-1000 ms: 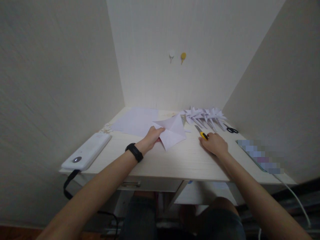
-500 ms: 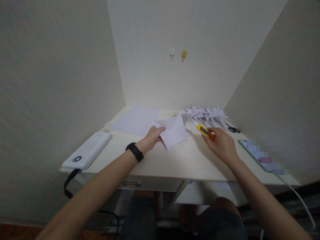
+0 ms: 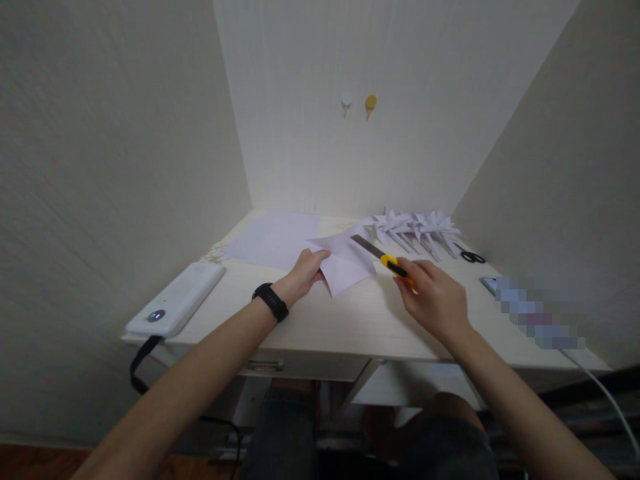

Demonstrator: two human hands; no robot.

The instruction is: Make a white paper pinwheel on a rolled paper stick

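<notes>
My left hand (image 3: 306, 272) grips the left side of a creased white sheet of paper (image 3: 345, 267), thumb on top, holding it above the desk. The sheet has pointed corners and fold lines. In my right hand (image 3: 434, 293) is a yellow box cutter (image 3: 395, 265), its long blade extended and aimed up and left. The blade's tip lies in front of the sheet's upper right part; whether it touches the paper I cannot tell. Several folded white paper pinwheels (image 3: 420, 230) lie behind, at the back right of the desk.
Flat white paper (image 3: 275, 239) lies at the back left of the desk (image 3: 300, 327). Black scissors (image 3: 472, 256) and a phone (image 3: 533, 313) with a cable are on the right. A white device (image 3: 175, 300) with a black strap sits at the left edge. Walls enclose three sides.
The cutter's blade now shows, long and extended, where before only the yellow handle was visible. My right hand has shifted slightly, bringing the blade over the sheet. My left hand keeps its hold.
</notes>
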